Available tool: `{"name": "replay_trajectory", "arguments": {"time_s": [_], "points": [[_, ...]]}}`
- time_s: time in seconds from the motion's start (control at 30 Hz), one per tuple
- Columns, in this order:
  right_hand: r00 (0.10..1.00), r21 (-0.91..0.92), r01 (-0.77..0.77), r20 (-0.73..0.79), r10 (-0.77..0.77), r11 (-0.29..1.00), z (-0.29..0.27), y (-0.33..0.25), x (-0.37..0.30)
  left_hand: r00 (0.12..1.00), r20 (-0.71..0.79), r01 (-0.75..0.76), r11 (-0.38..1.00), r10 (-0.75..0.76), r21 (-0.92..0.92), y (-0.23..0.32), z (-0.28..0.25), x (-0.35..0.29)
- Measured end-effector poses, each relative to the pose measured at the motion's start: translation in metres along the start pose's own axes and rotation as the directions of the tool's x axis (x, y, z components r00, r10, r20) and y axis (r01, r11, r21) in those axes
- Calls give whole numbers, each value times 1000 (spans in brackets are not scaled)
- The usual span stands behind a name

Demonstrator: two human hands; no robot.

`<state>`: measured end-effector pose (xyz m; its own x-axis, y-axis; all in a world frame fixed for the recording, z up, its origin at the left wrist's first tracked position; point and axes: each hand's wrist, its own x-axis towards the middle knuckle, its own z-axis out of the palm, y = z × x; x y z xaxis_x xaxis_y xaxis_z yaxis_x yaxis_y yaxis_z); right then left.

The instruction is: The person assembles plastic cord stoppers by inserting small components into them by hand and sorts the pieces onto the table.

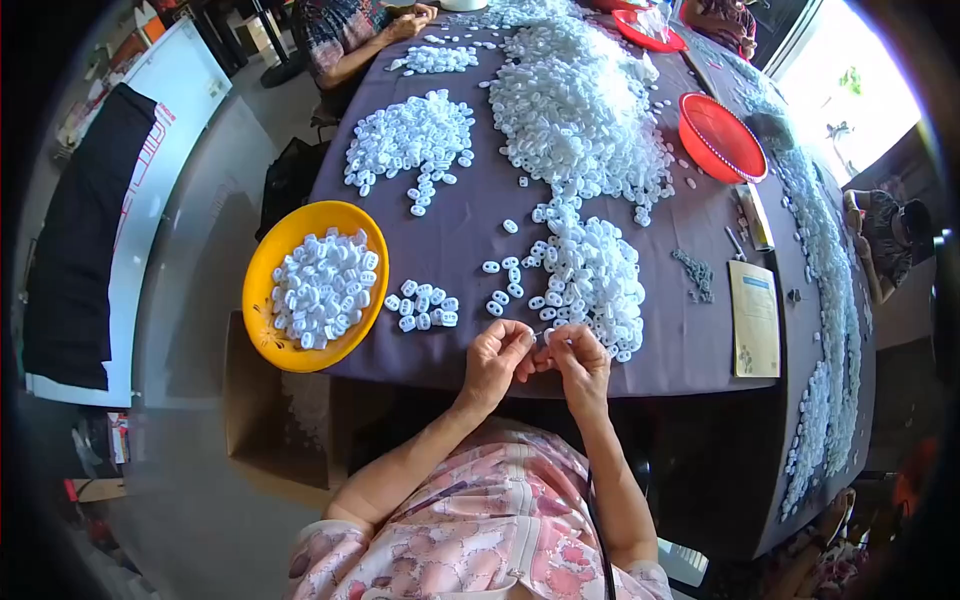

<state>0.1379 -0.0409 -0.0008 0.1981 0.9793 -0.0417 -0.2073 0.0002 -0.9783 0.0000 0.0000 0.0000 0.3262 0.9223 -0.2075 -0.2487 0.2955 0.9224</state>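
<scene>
Over the near edge of the table my two hands meet, fingertips almost touching. My left hand (490, 362) is closed in a pinch, with a small white plastic piece (530, 338) at its thumb tip. My right hand (582, 365) also pinches, but what its fingers hold is too small to make out. Just beyond them lies a heap of white oval two-hole plastic pieces (600, 275). A few loose ovals (498, 298) lie left of that heap. Farther left, a small cluster of white pieces (424, 306) sits beside a yellow bowl (260, 318) holding many similar pieces.
Larger white heaps (570, 110) cover the table's far middle, with another pile (410, 135) at left. A red basket (692, 130), dark small parts (695, 275) and a tan booklet (755, 335) lie right. Other people sit around; a cardboard box (250, 430) stands below the bowl.
</scene>
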Motion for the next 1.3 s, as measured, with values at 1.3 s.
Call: {"name": "replay_trajectory", "arguments": {"time_s": [1.3], "points": [[989,-252,144,54,-134,957,12,-11,-2,995,93,-41,999,39,16,4,-2,-1]]}}
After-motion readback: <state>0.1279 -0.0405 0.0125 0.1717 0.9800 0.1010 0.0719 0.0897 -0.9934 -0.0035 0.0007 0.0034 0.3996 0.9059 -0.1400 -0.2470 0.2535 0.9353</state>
